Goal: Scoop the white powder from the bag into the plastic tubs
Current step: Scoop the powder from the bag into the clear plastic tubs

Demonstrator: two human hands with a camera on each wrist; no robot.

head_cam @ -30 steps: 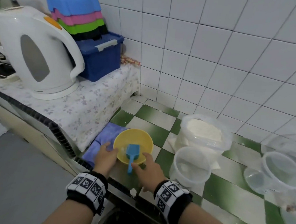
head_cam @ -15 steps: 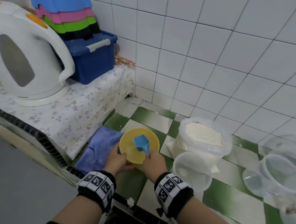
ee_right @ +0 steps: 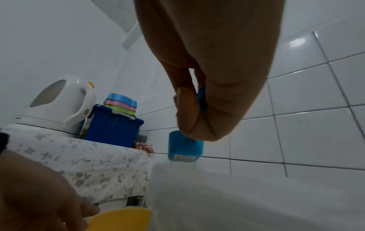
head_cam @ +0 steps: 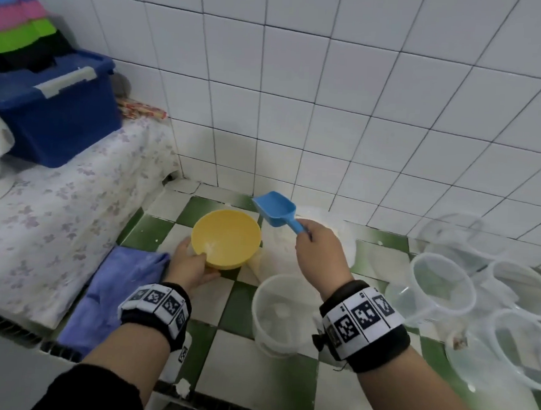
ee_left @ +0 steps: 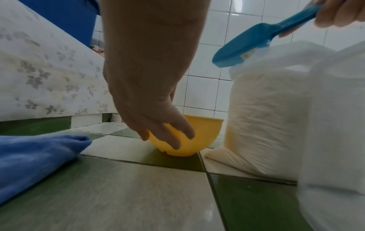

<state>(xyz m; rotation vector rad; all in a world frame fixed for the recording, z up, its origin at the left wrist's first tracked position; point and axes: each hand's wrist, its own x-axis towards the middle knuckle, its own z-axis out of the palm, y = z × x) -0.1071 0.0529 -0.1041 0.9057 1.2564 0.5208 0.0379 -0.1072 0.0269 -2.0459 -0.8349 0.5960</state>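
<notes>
Powder bag [ee_left: 262, 109]: clear plastic, full of white powder, upright on checked counter [head_cam: 244, 379] by tiled wall; mostly hidden behind right hand in head view.
Scoop [head_cam: 276, 212]: blue, appears empty, held above bag mouth; right hand [head_cam: 321, 256] pinches handle, fingers curled round it.
Near tub [head_cam: 282, 314]: clear plastic, just in front of bag; small amt of white powder at bottom.
Other tubs [head_cam: 443, 285]: several clear ones clustered to the right, look empty.
Yellow bowl [head_cam: 226, 238]: left of bag, faint white residue inside; left hand [head_cam: 191, 265] grips near rim, thumb over edge, fingers [ee_left: 177, 136] spread on outer wall.
Progress: early, by the look of it. One tub barely started, rest unfilled, bag nearly full. Next likely: dip scoop into bag.
Blue cloth [head_cam: 112, 293]: on counter, left of bowl.
Writing: small white sticker on scoop underside [ee_right: 184, 158], print too small to read. Wrist bands carry b/w square marker patterns, no text. No brand legible elsewhere.
</notes>
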